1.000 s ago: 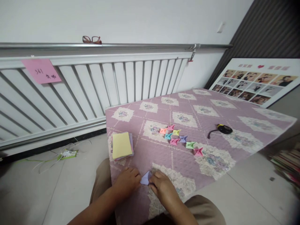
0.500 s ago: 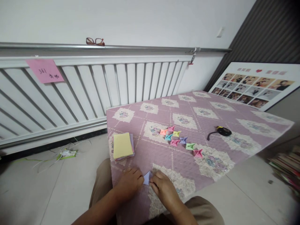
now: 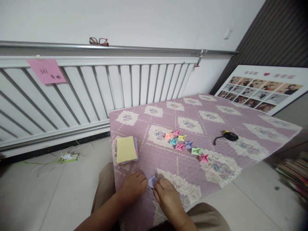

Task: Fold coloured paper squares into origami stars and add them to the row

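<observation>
A small folded lavender paper (image 3: 152,182) lies at the near edge of the table between my hands. My left hand (image 3: 133,187) has its fingers curled and grips the paper's left corner. On the other side, my right hand (image 3: 167,194) pinches the right part of the paper, hiding that edge. Up and to the left is a stack of coloured paper (image 3: 126,149) with a yellow sheet on top. Several small folded paper pieces (image 3: 180,147) in pink, orange, teal, yellow, purple and green sit in slanting rows beyond my right hand.
The table (image 3: 166,118) has a purple patterned cloth. A black object with a strap (image 3: 230,136) lies at the right. Behind stand a white radiator (image 3: 139,83) with a pink note (image 3: 47,71), glasses (image 3: 98,41) on a pipe, and a photo board (image 3: 260,88).
My right hand has shifted slightly over the lavender paper, covering its right part a little differently. My left hand stays at the left corner. The camera view has moved slightly.
</observation>
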### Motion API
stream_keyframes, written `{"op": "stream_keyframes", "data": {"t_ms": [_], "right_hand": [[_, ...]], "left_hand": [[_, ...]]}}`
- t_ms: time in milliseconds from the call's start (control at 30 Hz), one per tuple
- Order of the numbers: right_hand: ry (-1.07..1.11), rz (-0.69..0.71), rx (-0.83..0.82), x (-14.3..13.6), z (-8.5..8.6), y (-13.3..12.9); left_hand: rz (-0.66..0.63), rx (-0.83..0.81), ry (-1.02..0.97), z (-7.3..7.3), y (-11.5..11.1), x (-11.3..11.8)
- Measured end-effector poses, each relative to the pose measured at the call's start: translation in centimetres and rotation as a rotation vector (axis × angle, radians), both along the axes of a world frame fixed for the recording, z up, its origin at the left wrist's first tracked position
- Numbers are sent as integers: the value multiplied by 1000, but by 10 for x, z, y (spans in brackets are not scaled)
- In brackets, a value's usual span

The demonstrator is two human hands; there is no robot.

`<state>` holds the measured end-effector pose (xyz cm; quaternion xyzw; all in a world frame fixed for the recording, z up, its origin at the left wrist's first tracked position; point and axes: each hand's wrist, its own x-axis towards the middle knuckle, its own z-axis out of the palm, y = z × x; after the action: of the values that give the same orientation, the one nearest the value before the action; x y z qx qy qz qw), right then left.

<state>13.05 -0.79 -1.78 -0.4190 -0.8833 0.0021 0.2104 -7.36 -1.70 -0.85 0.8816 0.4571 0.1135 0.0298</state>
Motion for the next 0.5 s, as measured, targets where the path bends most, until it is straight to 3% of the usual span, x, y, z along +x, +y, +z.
{"op": "stream_keyframes", "data": {"t_ms": [133, 300, 367, 500], "right_hand": [[26, -9, 20, 0, 4, -1], [252, -6, -114, 0, 26, 0], [365, -28, -243, -1, 36, -2], [722, -139, -683, -6, 47, -10]], "left_hand": [[53, -28, -117, 3, -1, -1], [229, -260, -667, 8, 3, -1], [279, -423, -848, 11, 5, 1], [252, -775, -1248, 20, 5, 11]]}}
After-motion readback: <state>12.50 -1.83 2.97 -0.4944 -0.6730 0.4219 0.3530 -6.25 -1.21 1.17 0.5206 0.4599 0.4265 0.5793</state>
